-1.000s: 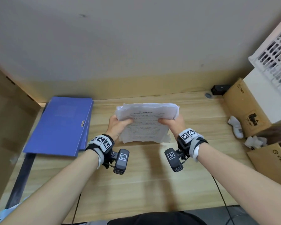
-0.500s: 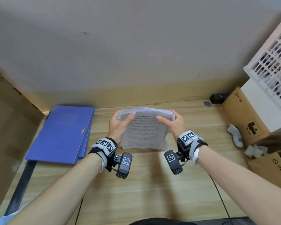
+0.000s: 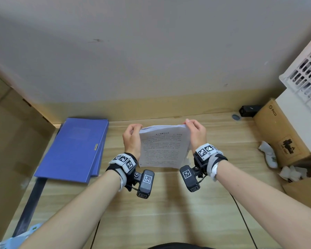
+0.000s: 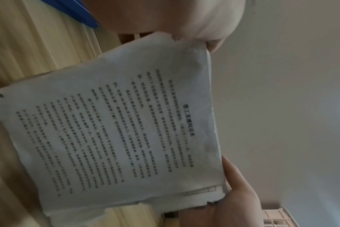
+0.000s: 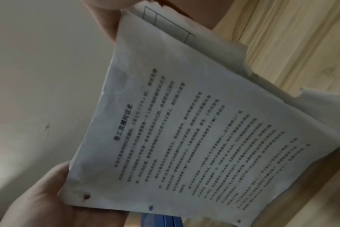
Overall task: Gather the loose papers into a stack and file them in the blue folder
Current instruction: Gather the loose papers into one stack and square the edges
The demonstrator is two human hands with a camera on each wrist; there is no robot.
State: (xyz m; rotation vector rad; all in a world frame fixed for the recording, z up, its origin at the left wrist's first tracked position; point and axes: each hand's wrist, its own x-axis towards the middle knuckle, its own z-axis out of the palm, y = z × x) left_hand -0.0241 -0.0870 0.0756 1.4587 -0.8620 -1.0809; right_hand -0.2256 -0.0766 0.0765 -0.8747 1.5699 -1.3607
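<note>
Your wooden desk [image 3: 160, 209] is carrying the blue folder [image 3: 75, 150] at its left, cardboard boxes [image 3: 284, 133] and crumpled white scraps [image 3: 291, 172] at its right.

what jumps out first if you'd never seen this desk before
The stack of papers, printed text facing the camera, stands upright at the middle of the wooden desk, gripped at its sides by the left hand and the right hand. To its left the closed blue folder lies flat. Cardboard boxes crowd the right edge.
</note>
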